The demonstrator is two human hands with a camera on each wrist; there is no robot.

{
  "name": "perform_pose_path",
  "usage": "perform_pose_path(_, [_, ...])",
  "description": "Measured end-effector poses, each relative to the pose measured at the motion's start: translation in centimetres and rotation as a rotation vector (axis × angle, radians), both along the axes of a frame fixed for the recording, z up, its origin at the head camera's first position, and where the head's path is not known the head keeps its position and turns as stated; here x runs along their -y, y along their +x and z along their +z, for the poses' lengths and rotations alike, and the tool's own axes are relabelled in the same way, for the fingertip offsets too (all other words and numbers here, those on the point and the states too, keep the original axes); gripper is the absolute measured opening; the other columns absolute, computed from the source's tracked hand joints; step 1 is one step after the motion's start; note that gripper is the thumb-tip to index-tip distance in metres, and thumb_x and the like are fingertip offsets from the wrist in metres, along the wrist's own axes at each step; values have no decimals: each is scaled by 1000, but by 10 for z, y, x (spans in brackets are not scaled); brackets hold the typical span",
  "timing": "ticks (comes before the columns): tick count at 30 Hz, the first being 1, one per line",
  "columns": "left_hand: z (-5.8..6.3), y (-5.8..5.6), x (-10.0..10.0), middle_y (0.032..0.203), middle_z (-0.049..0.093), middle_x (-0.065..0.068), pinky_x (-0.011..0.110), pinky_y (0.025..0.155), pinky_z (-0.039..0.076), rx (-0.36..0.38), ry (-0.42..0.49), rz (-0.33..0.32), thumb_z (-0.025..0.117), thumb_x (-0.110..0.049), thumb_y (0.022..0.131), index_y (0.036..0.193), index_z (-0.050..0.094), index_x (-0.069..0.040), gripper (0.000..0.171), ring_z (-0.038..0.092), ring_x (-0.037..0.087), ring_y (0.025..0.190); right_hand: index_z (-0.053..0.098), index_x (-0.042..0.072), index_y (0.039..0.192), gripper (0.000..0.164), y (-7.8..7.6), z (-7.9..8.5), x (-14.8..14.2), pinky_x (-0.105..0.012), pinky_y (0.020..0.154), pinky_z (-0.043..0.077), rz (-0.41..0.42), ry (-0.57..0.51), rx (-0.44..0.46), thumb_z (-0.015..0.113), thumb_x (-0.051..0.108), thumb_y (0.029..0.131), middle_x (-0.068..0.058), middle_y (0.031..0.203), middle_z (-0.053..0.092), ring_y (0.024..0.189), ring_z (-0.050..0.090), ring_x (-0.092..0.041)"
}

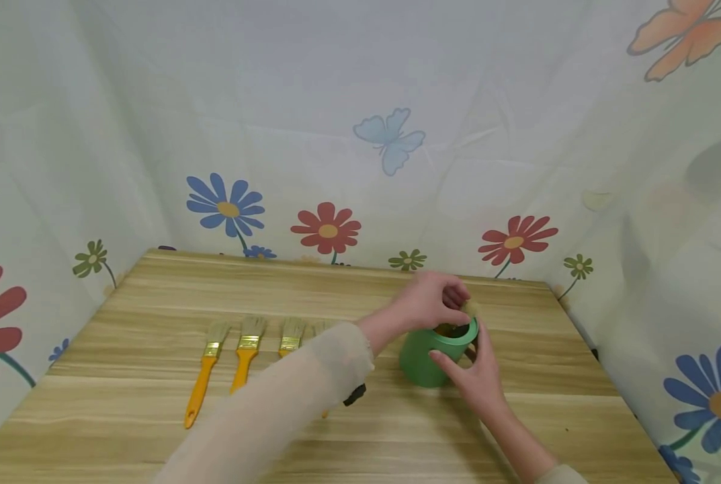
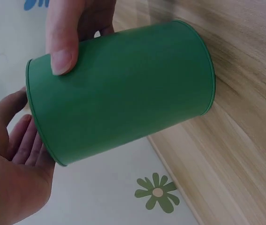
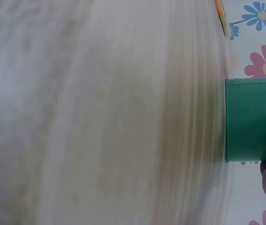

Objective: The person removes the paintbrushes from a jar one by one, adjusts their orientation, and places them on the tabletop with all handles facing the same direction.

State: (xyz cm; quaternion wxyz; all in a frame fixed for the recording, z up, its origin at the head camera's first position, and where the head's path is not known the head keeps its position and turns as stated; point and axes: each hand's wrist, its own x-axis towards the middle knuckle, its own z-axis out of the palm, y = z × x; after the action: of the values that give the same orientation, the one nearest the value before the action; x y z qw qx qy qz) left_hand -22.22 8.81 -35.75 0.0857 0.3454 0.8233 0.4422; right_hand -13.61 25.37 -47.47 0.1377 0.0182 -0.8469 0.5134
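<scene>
A green cup (image 1: 428, 359) stands on the right part of the table, its mouth facing up. My right hand (image 1: 480, 378) grips it from the right, with the thumb on the near side. Over the rim, my left hand (image 1: 435, 300) pinches a paintbrush whose pale bristles (image 1: 470, 308) show beside the fingertips. Something orange is visible inside the mouth, mostly hidden by the fingers. In the left wrist view, the left hand (image 2: 18, 176) is at the rim and the right thumb (image 2: 63, 51) presses the cup's wall. The right wrist view catches the cup (image 3: 254, 121) at its edge.
Several orange-handled paintbrushes lie in a row at the left, including one at the end (image 1: 199, 388) and one beside it (image 1: 246, 355), bristles pointing away. My left sleeve (image 1: 287, 403) covers parts of others. A flower-printed curtain (image 1: 312, 148) hangs behind the wooden table (image 1: 124, 323).
</scene>
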Motion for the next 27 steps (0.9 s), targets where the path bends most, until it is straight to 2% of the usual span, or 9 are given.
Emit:
perform_pose_path(3, [-1,3,-3,104,76,-5,14,81,56,-48,-9,28,87,-19,92,117,76,-12,28,70,1,91,31,20,166,91,0,0,0,-29,111,45,3,-3,-1,86,25,94,-4,161,45,143,47,-21])
perform_pose_path(5, [-2,5,-4,102,75,-6,13,80,55,-68,-5,42,86,-19,93,115,76,-13,25,68,0,89,31,20,166,91,-1,1,1,-29,110,45,4,-3,-5,86,24,93,-4,161,45,142,48,-21])
perform_pose_path(11, [-6,5,-5,98,74,-8,15,79,55,-68,22,74,83,-15,95,110,77,-15,16,67,0,87,33,19,164,90,-1,3,3,-49,113,46,7,-7,-17,87,23,92,-5,158,48,141,49,-21])
perform_pose_path(16, [-8,3,-1,98,74,-7,15,78,56,-49,53,79,82,-16,97,109,78,-15,13,67,0,88,31,18,165,92,-1,2,3,-54,115,44,6,-26,-21,87,21,92,-6,157,48,141,48,-22])
perform_pose_path(23, [2,4,7,99,74,-7,17,79,57,7,130,91,82,-16,97,109,78,-15,12,68,2,89,30,17,166,94,0,3,3,-49,114,45,-8,-18,-14,87,22,92,-8,157,48,141,48,-24])
perform_pose_path(27, [9,7,9,98,75,-8,17,79,57,-1,176,101,82,-17,97,109,79,-16,13,68,1,88,32,16,165,93,1,4,3,-48,113,46,-15,-16,-12,88,22,91,-7,156,49,139,50,-22])
